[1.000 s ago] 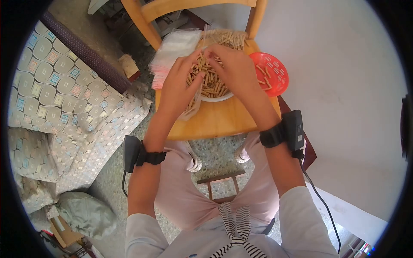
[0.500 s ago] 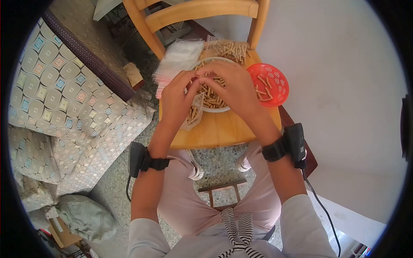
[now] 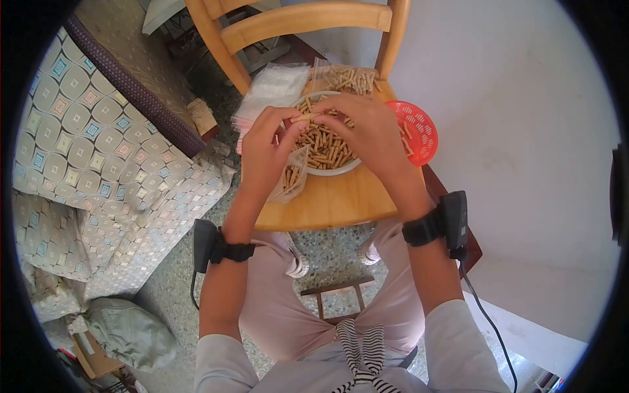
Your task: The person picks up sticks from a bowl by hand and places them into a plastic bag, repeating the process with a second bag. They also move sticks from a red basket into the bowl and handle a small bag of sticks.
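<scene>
Over a white bowl (image 3: 335,172) heaped with short tan sticks (image 3: 325,147) that look like wooden dowels, both hands meet. My left hand (image 3: 265,137) pinches one end of a tan stick (image 3: 306,118), and my right hand (image 3: 367,131) pinches its other end. The stick lies roughly level between the fingertips. Below my left hand, a small clear plastic bag (image 3: 291,183) with several of these sticks inside leans against the bowl. My right hand hides part of the bowl's right side.
On the wooden chair seat (image 3: 327,213), flat clear bags (image 3: 272,88) lie at the back left. A filled bag of sticks (image 3: 347,78) sits behind the bowl. A red basket (image 3: 426,134) with a few paler sticks stands right, near the white wall (image 3: 524,131).
My hands have drawn slightly apart, and the stick between them now shows more clearly. My right hand covers more of the red basket. The bowl and bag appear slightly lower in view.
</scene>
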Demonstrator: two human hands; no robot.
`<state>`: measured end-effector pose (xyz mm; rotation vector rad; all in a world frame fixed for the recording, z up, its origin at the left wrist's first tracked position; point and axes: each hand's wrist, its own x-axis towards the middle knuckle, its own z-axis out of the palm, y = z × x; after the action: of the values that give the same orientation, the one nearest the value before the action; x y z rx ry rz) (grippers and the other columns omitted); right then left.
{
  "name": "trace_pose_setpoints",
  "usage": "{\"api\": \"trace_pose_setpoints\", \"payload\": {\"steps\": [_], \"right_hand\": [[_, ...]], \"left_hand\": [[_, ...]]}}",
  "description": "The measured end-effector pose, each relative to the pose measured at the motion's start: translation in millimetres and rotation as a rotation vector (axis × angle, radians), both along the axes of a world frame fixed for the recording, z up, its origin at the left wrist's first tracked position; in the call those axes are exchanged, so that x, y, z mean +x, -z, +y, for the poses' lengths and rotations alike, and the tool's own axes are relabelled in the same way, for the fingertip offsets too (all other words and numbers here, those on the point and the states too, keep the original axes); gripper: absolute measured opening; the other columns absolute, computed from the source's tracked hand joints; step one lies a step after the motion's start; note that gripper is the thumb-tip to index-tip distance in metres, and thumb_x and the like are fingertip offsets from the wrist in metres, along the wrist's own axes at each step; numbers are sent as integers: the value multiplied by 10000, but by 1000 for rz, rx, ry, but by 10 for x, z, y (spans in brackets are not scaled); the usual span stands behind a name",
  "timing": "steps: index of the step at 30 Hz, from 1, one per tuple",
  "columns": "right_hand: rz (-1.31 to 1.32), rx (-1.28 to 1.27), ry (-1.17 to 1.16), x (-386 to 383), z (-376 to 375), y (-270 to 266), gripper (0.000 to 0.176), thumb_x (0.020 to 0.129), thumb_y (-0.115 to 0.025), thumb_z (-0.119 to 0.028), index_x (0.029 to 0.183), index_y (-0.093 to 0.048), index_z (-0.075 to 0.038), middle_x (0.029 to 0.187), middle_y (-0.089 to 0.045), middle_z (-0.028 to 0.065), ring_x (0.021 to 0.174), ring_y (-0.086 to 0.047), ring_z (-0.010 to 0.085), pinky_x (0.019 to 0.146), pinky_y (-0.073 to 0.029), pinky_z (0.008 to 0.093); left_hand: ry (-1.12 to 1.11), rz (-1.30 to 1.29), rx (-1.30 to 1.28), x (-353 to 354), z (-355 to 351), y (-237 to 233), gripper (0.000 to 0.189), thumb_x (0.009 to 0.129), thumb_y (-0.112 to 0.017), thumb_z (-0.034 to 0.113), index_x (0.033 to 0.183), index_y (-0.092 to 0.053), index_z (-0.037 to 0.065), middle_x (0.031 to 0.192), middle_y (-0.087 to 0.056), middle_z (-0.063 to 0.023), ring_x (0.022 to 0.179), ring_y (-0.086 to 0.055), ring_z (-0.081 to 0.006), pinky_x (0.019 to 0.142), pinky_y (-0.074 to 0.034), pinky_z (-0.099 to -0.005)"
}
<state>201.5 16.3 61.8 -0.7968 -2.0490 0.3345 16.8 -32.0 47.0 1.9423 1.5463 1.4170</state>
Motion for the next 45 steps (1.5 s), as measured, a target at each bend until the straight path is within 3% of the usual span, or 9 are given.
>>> {"api": "trace_pose_setpoints", "payload": {"steps": [6, 8, 17, 27, 31, 33, 37, 39, 45], "right_hand": [[-11, -160, -73, -59, -4, 75, 118, 841, -697, -188, 934, -681, -118, 869, -689, 51, 839, -658, 239, 790, -484, 361], [-43, 99, -75, -72, 15, 114, 127, 856, -681, -211, 950, -676, -126, 893, -691, 38, 901, -653, 223, 899, -448, 379], [-146, 110, -40, -72, -23, 85, 145, 866, -671, -256, 950, -668, -137, 887, -690, 7, 913, -652, 204, 1050, -345, 468], [-16, 53, 7, -58, -61, -24, 123, 866, -656, -165, 985, -641, -143, 914, -679, 18, 907, -649, 212, 1040, -358, 468], [34, 39, -114, -35, -79, -68, 154, 853, -668, -159, 1000, -638, -128, 912, -669, 26, 911, -647, 224, 934, -438, 417], [26, -41, -158, -33, -77, -71, 163, 847, -673, -154, 1003, -636, -123, 915, -668, 30, 913, -647, 229, 894, -461, 401], [-69, 34, -114, -42, -5, 150, 179, 880, -666, -181, 1041, -667, -103, 916, -674, 55, 825, -652, 254, 843, -473, 373], [-124, -14, -96, -60, -14, 248, 181, 888, -653, -185, 1045, -672, -97, 919, -677, 71, 838, -650, 281, 820, -486, 380], [-326, -172, -151, -74, -15, 449, 172, 861, -647, -138, 1018, -696, -88, 903, -689, 96, 862, -657, 300, 770, -516, 410]], "left_hand": [[28, -16, 178, 90, -68, -7, 159, 850, -720, 19, 1006, -706, 46, 839, -605, -32, 650, -516, -84, 581, -424, -219], [33, -22, 164, 94, -71, -12, 161, 845, -727, 22, 1004, -707, 44, 842, -609, -31, 651, -516, -83, 583, -419, -216], [8, -78, 129, 148, -123, -67, 129, 853, -727, 25, 976, -692, 37, 831, -591, -10, 651, -499, -48, 568, -395, -204], [22, -265, -15, -39, -40, 50, 90, 868, -684, 59, 950, -649, 52, 845, -599, 8, 611, -489, -43, 559, -380, -207], [89, -305, -107, -72, -50, -57, 57, 902, -664, 81, 942, -642, 47, 866, -599, 14, 644, -491, -33, 566, -383, -203], [231, -611, -293, -141, -70, -123, 61, 932, -643, 104, 941, -637, 44, 867, -596, 24, 686, -494, -28, 598, -383, -191], [220, -603, -236, -430, -71, -115, 57, 921, -637, 99, 926, -634, 43, 883, -590, 27, 744, -500, -26, 634, -383, -188], [172, -121, -193, -536, -111, -183, 44, 875, -646, 78, 908, -635, 51, 906, -584, 19, 769, -499, -39, 657, -381, -197], [329, 345, -150, -503, -260, -299, 90, 783, -676, 92, 865, -644, 72, 965, -602, -25, 837, -602, -192, 720, -467, -315]]}}
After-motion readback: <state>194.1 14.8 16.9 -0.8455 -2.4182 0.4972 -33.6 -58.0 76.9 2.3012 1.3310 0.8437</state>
